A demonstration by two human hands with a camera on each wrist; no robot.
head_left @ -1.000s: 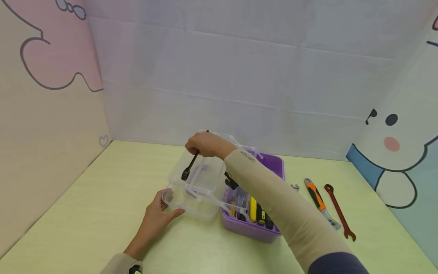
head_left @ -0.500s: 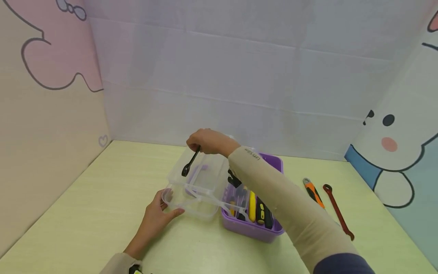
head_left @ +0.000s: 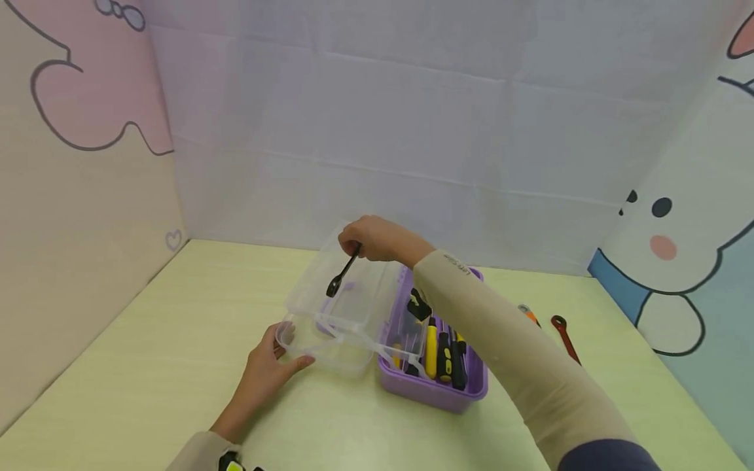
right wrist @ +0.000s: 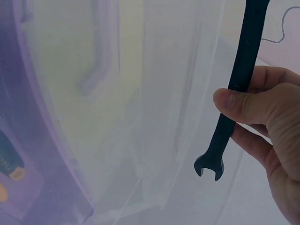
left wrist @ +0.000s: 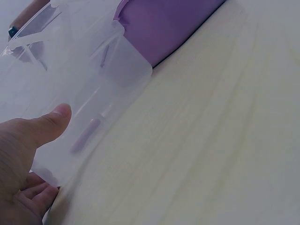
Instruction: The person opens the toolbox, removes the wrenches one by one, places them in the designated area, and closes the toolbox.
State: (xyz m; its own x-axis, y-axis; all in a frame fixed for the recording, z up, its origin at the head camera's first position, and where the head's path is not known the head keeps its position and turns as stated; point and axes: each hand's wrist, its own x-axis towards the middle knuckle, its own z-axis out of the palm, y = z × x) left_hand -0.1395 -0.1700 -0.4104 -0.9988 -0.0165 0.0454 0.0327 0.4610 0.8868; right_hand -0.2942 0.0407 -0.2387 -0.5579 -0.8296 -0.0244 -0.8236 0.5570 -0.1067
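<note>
My right hand [head_left: 377, 239] pinches a black wrench [head_left: 343, 273] by its shaft, above the clear plastic lid of the toolbox. In the right wrist view, the open-ended jaw of the wrench points down and its other end runs out of frame. My left hand [head_left: 265, 369] holds the near left corner of the clear lid [left wrist: 131, 65], thumb on one face and fingers on the other. The lid leans out to the left of the purple toolbox [head_left: 424, 391]. Inside the box lie a yellow-handled tool [head_left: 432, 350] and several black and yellow handles; my right sleeve covers part of it.
To the right of the toolbox, a red-brown wrench [head_left: 567, 337] lies on the pale table [head_left: 177, 366]. An orange-handled tool [head_left: 526, 313] is mostly hidden behind my right forearm. Fabric walls with cartoon drawings stand at the back and both sides.
My right hand has moved to the right and slightly up with the black wrench. The forearm now hides more of the tools on the right. My left hand stays at the lid corner.
</note>
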